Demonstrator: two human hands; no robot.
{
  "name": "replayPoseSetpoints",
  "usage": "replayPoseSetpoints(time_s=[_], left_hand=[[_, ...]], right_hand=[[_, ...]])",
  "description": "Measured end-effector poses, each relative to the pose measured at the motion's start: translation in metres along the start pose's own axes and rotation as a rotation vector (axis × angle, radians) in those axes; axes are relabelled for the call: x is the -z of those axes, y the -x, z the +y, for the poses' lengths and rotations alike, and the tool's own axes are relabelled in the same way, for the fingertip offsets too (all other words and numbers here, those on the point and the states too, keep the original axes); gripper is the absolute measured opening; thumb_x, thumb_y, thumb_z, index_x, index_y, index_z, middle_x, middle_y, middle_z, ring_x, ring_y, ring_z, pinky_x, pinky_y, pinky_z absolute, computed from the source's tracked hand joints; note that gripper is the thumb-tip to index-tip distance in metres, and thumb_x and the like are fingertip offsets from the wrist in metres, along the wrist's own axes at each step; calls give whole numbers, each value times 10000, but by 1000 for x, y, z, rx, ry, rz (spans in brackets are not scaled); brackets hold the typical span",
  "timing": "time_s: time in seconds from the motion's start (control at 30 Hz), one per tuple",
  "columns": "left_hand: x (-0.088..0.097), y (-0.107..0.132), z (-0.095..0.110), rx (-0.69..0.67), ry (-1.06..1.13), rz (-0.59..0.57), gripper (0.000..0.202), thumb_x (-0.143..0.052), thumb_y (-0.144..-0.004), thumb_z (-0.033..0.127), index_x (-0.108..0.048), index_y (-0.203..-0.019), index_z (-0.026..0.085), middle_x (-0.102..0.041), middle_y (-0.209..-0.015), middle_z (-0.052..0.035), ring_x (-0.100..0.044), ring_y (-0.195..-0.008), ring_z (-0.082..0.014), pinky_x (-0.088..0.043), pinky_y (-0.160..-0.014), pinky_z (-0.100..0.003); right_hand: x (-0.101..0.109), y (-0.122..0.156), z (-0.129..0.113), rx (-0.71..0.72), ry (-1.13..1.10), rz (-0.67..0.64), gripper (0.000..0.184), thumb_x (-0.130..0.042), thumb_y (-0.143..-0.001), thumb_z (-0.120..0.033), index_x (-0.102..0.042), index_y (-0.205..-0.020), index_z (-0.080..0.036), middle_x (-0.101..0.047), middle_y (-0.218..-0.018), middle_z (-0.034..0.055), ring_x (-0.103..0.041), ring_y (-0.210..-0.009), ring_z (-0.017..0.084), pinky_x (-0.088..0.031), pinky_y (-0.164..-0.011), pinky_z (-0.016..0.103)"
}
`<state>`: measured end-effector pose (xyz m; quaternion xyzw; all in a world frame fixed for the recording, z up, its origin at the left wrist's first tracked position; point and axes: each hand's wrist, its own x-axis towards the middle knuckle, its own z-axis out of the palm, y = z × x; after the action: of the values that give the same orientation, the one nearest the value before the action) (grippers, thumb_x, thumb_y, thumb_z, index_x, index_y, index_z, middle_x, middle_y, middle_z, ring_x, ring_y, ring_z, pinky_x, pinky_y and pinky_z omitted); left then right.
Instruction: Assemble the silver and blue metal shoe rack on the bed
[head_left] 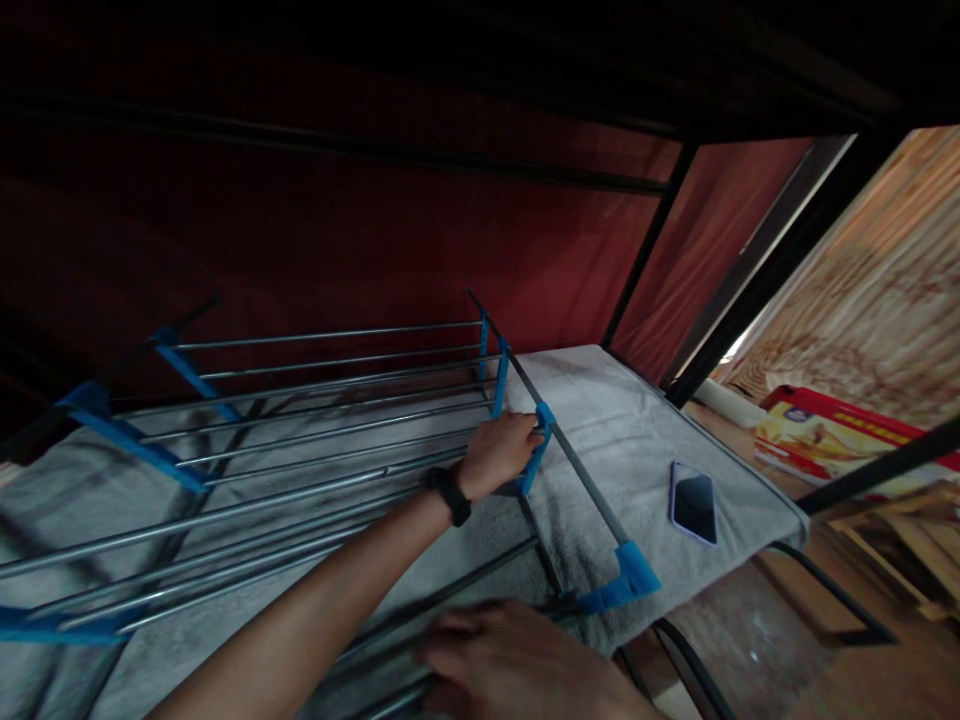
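Observation:
A rack of metal rods [300,492] and blue plastic brackets lies on a grey cloth-covered surface [637,430]. My left hand [501,452], with a black band on its wrist, reaches over the rods. Its fingers are closed around a blue bracket [537,465] on the rack's right-hand side pole [589,485]. Low in the view, my right hand [517,655] is blurred by motion, over the near rods and close to the corner bracket [626,578]. Its fingers are too smeared to read.
A phone [694,503] with a purple edge lies on the cloth to the right. Dark metal frame posts [780,270] enclose the surface, with a red sheet [375,240] behind. Beyond the right edge are a red and yellow package [832,440] and wooden pieces [896,540].

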<state>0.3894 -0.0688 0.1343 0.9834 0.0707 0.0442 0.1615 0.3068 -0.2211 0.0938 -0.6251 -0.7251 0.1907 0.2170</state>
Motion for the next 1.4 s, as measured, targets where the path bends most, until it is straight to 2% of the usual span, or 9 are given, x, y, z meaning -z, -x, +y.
replayPoseSetpoints(time_s=[0.07, 0.13, 0.23, 0.27, 0.33, 0.43, 0.53, 0.7, 1.4], left_hand=[[-1, -2, -1, 16, 29, 9, 220, -495, -960, 340, -658, -972, 194, -707, -1005, -85, -655, -990, -236, -456, -788, -298], [-2, -3, -2, 41, 64, 19, 207, -518, -943, 340, -662, -947, 191, -706, -976, -83, -652, -974, -236, -449, -787, -299], [-2, -4, -2, 63, 124, 23, 192, -534, -928, 326, -672, -920, 193, -706, -924, -67, -652, -923, -222, -438, -773, -293], [-2, -5, -2, 66, 143, 18, 187, -540, -923, 321, -676, -906, 194, -706, -900, -60, -652, -900, -216, -434, -760, -288], [0, -5, -1, 66, 172, 9, 175, -559, -906, 311, -684, -878, 192, -703, -856, -50, -651, -863, -206, -426, -730, -278], [2, -5, 0, 63, 198, 10, 152, -586, -880, 290, -696, -857, 188, -702, -828, -47, -650, -839, -201, -419, -702, -268], [3, -6, 0, 58, 217, 23, 147, -588, -870, 270, -707, -868, 185, -706, -841, -51, -648, -827, -194, -419, -687, -262], [0, -10, -5, 44, 278, 38, 118, -652, -833, 251, -708, -899, 171, -706, -855, -42, -646, -824, -181, -423, -690, -250], [-4, -16, -12, 50, 390, -1, 126, -686, -810, 258, -709, -905, 178, -704, -874, -27, -640, -841, -182, -460, -736, -255]], right_hand=[[29, 29, -6, 63, -170, -13, 282, -475, -1037, -352, -628, -1255, -260, -713, -1104, 17, -652, -1034, 143, -505, -903, 223], [61, 54, -4, 36, -356, 173, 301, -484, -1030, -391, -636, -1280, -315, -718, -1098, 8, -662, -1017, 147, -518, -872, 227], [102, 75, 26, -223, -448, 714, 251, -530, -997, -400, -728, -1130, -322, -724, -1078, 29, -664, -1027, 202, -535, -895, 305], [110, 76, 43, -339, -443, 932, 248, -585, -960, -423, -738, -1110, -299, -714, -1118, 46, -636, -1100, 236, -502, -983, 365], [117, 69, 81, -480, -504, 1156, 358, -698, -860, -477, -722, -1150, -268, -668, -1246, 52, -547, -1249, 277, -346, -1149, 470], [108, 43, 128, -503, -802, 1109, 447, -759, -772, -523, -721, -1135, -265, -646, -1292, 40, -513, -1296, 280, -302, -1181, 479], [93, 19, 148, -496, -925, 997, 437, -736, -779, -546, -730, -1114, -265, -655, -1280, 30, -518, -1294, 273, -332, -1170, 462], [81, 8, 154, -453, -912, 1024, 461, -703, -804, -525, -708, -1176, -252, -641, -1302, 24, -464, -1344, 278, -315, -1175, 480], [80, 9, 158, -420, -919, 1001, 415, -707, -803, -471, -724, -1153, -247, -666, -1256, 46, -508, -1303, 288, -310, -1165, 496]])
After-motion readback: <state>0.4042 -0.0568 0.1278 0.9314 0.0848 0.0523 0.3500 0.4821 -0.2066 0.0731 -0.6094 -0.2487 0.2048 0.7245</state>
